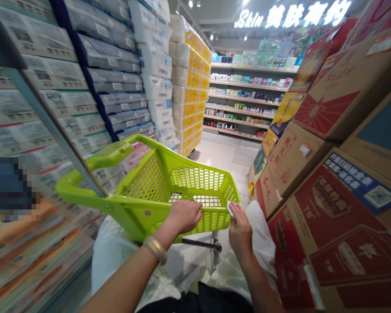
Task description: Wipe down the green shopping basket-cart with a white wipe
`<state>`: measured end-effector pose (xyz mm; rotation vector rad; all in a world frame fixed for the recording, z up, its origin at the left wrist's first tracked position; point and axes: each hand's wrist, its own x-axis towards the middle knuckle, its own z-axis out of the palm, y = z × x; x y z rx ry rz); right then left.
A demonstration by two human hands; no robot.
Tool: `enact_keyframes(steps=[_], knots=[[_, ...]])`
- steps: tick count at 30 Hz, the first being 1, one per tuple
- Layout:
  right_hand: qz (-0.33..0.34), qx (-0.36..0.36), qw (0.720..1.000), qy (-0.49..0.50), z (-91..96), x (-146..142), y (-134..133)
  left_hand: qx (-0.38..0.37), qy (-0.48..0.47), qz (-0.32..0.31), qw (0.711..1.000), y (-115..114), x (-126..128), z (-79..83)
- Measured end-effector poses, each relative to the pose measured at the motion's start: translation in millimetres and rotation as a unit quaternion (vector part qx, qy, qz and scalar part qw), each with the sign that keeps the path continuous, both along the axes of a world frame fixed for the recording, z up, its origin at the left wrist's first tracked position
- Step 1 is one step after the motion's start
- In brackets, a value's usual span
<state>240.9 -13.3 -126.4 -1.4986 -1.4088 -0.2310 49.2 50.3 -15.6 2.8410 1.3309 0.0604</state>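
Observation:
A lime-green plastic shopping basket [156,182] sits tilted in front of me, its mesh inside bare and its handle swung out to the left. My left hand [182,216], with a bangle on the wrist, curls its fingers over the basket's near rim. My right hand [239,228] presses a small white cloth [230,208] against the rim's right corner, fingers closed on it. White fabric covers my knees below the basket.
Stacked tissue and paper packs [117,82] wall the left side. Cardboard cartons [339,187] pile up on the right. A tiled aisle floor [224,158] runs ahead to shelves of small bottles [244,108] under a lit sign.

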Motion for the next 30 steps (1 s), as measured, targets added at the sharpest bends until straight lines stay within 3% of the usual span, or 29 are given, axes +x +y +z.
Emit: enact_keyframes(steps=[6, 8, 13, 15, 20, 22, 26, 28, 30], knots=[[0.162, -0.004, 0.984, -0.075, 13.5, -42, 4, 0.008, -0.007, 0.0, 1.0, -4, 1, -2.4], [0.138, -0.002, 0.988, -0.064, 11.0, -32, 2, 0.009, -0.01, -0.002, 1.0, -4, 0, -4.6], [-0.006, 0.003, 1.0, 0.007, 0.9, 4, -3, 0.012, -0.014, 0.003, 1.0, -3, 2, -7.2], [0.012, -0.003, 1.0, -0.003, 3.3, -6, -3, 0.014, -0.014, 0.006, 1.0, -3, 3, -6.5], [0.161, -0.012, 0.984, -0.07, 13.7, -42, -1, 0.019, -0.016, 0.005, 1.0, -4, 3, -5.5], [0.143, -0.016, 0.988, -0.055, 11.7, -32, -3, 0.02, -0.018, 0.001, 1.0, -4, 2, -6.6], [0.021, -0.011, 1.0, 0.002, 1.4, 5, -6, 0.023, -0.023, 0.0, 0.999, -3, 1, -10.1], [-0.016, -0.006, 1.0, 0.018, 0.7, 7, -5, 0.024, -0.026, 0.001, 0.999, -3, 2, -10.9], [0.003, -0.01, 1.0, 0.006, 4.8, -8, -2, 0.027, -0.028, 0.002, 0.999, -3, 3, -10.5]])
